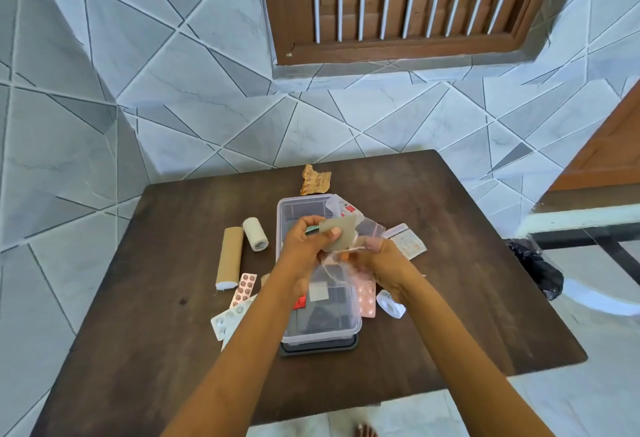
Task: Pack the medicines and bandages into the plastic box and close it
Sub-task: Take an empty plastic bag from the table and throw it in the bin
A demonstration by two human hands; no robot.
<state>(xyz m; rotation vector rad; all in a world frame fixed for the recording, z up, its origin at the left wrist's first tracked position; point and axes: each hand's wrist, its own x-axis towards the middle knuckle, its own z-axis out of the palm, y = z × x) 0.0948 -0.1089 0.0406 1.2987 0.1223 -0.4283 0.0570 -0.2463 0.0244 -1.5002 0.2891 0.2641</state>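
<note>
The clear plastic box [287,214] stands open in the middle of the dark table, on its dark lid [318,348]. Above it my left hand [304,242] pinches a grey square packet [341,234]. My right hand [375,260] grips a clear plastic bag [370,228] beside it. A red sachet and a white pad lie inside the box. Left of the box are a brown bandage roll [229,256], a white bandage roll [255,234] and blister strips [242,289]. A pink blister strip [367,301] and a white tape roll [391,303] lie to the right.
A gold foil wrapper [315,180] lies behind the box and a printed leaflet [407,240] to its right. The table [467,280] stands against a tiled wall. A black bag [538,266] and a white chair sit on the floor at right.
</note>
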